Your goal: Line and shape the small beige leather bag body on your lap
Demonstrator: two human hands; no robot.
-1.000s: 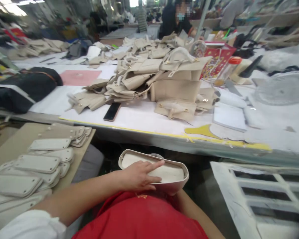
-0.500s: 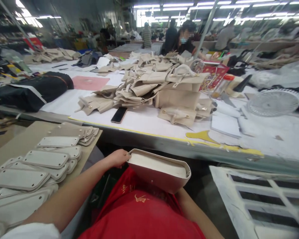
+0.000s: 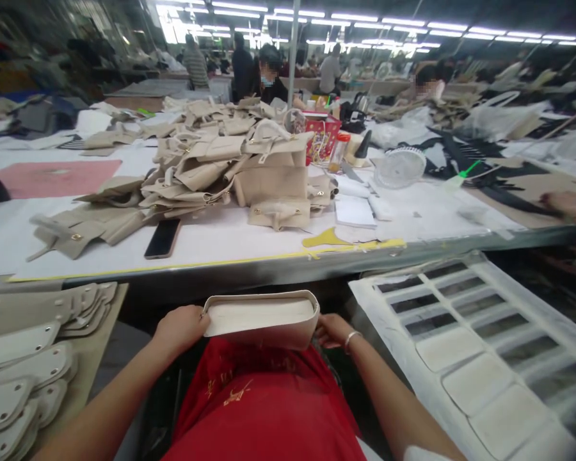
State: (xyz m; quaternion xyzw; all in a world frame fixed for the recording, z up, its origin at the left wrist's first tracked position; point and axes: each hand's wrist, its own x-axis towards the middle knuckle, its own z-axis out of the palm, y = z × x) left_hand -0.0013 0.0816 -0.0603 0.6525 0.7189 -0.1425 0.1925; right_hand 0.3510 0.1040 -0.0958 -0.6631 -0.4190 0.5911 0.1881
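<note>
A boxy beige handbag body [image 3: 273, 336] rests against the red apron at my lap, its cream recessed panel facing up inside a raised rim. My left hand [image 3: 182, 328] grips its left end, fingers closed at the corner and partly hidden. At the opposite end, my right hand [image 3: 335, 331] pinches the right corner. To the left lies a board [image 3: 106, 342] bearing stacked pale panels [image 3: 24, 346] with rivet holes. At the right stands a white slatted frame [image 3: 379, 307] with several cream pieces [image 3: 477, 382] lying on it.
Across the white-covered worktable [image 3: 211, 240] spreads a heap of beige bag parts [image 3: 206, 160]. A phone [image 3: 162, 238], a yellow scrap [image 3: 326, 238] and a clear round dish [image 3: 400, 168] lie nearby. Another person's hand [image 3: 569, 203] is at the far right.
The view has swung right, bringing more of the slatted frame and another person's hand into sight. The bag body is now level, and my right hand has come out from beneath it to its right corner.
</note>
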